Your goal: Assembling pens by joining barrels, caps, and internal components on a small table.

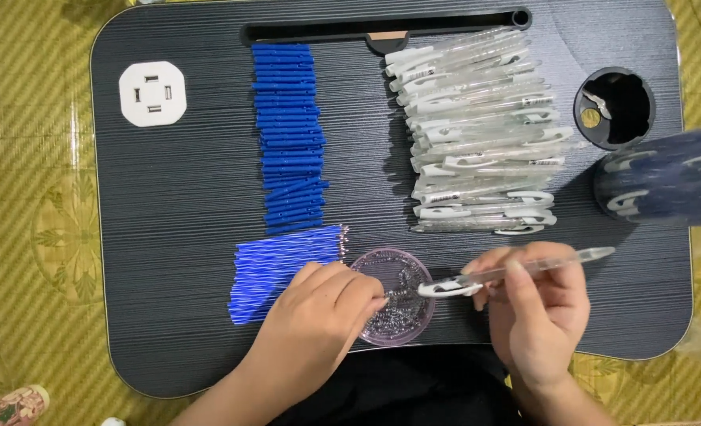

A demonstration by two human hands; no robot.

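Observation:
My right hand [541, 312] holds a clear pen barrel [516, 270] with a white clip, lying level over the tray's front edge. My left hand [325, 309] reaches into a small clear purple dish [398, 327] of tiny metal springs, fingertips pinched at its middle. Just left of that hand lies a bunch of thin blue refills [283, 272]. Above them is a column of blue pen end pieces [290, 134]. A stack of clear barrels [481, 134] with white clips fills the tray's upper right.
All of it sits on a black lap tray [177, 237] over a yellow patterned mat. A white socket plate [152, 94] is at upper left, a round cup hole [615, 108] at upper right, and a dark cylinder container [666, 181] at the right edge.

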